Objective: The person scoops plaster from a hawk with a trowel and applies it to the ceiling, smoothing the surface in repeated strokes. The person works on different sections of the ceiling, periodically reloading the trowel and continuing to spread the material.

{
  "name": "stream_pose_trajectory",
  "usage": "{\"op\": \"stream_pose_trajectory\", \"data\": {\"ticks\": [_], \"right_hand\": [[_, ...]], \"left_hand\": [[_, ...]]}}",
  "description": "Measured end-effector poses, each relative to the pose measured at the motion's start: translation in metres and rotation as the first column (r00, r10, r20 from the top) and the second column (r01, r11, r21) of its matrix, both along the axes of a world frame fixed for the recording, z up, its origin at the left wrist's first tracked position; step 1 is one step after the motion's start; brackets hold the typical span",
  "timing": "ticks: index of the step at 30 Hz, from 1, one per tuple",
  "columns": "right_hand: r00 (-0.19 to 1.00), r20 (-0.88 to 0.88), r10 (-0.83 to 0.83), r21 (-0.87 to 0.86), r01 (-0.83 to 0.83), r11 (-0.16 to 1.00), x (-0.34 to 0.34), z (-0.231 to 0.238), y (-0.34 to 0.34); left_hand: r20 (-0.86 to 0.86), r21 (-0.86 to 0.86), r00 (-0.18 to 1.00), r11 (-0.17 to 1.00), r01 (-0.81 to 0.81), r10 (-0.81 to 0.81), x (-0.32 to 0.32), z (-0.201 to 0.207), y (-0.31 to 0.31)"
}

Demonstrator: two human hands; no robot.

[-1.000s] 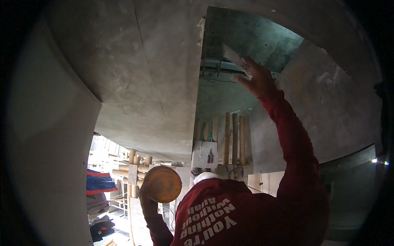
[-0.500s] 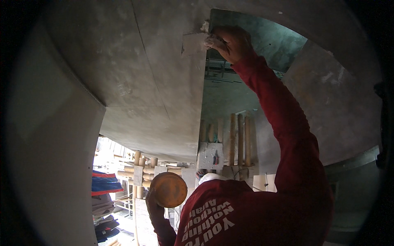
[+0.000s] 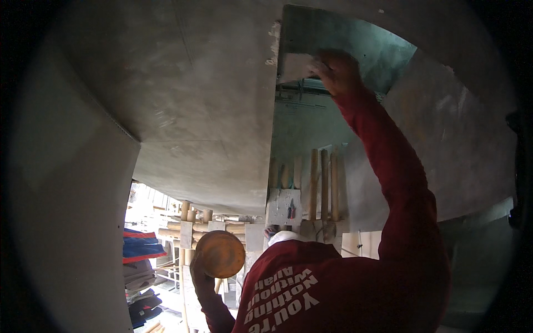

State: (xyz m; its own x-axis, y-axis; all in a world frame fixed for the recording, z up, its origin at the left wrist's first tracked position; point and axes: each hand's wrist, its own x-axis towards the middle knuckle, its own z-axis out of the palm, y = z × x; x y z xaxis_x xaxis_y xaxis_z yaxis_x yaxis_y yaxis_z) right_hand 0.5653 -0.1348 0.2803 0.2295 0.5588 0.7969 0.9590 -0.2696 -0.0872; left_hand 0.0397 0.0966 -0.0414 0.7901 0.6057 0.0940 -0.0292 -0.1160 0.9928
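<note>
My right hand (image 3: 340,72) is raised, closed on a flat, pale rectangular scraper (image 3: 294,67), smeared by motion. The blade is in front of the opening, a little to the right of the grey panel's edge, apart from it as far as I can see. Along that edge of the grey panel (image 3: 222,83) runs a rough streak of whitish putty (image 3: 273,44). Low at the left, my left hand (image 3: 201,277) grips a round orange-brown bowl (image 3: 220,254) by its side. What the bowl holds, if anything, is not visible.
Beyond the panel edge an opening (image 3: 311,122) shows a greenish wall and wooden posts (image 3: 323,183). Red-handled pliers (image 3: 291,209) lie against a pale board. Wooden poles (image 3: 183,227) and blue-and-red cloth (image 3: 143,247) are at the lower left. A curved grey panel (image 3: 433,144) is at right.
My right hand has moved the scraper right and slightly down, off the panel's edge. A longer putty streak now shows there. My left hand with the bowl has shifted slightly left.
</note>
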Motion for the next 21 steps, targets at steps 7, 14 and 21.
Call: {"op": "stream_pose_trajectory", "data": {"ticks": [7,14,21], "right_hand": [[0.99,0.125,0.068,-0.062,-0.06,0.996,0.003,0.031,0.054],[0.957,-0.258,-0.132,0.006,0.138,0.99,0.037,-0.018,0.005],[0.992,0.113,0.058,-0.026,-0.055,0.998,-0.003,0.015,0.031]], "left_hand": [[-0.013,0.291,0.998,0.955,0.057,-0.055,0.016,0.002,0.007],[-0.013,-0.136,0.996,0.987,-0.091,0.09,-0.02,-0.003,-0.007],[0.105,0.659,0.994,0.75,-0.052,-0.024,0.017,0.032,-0.002]]}}
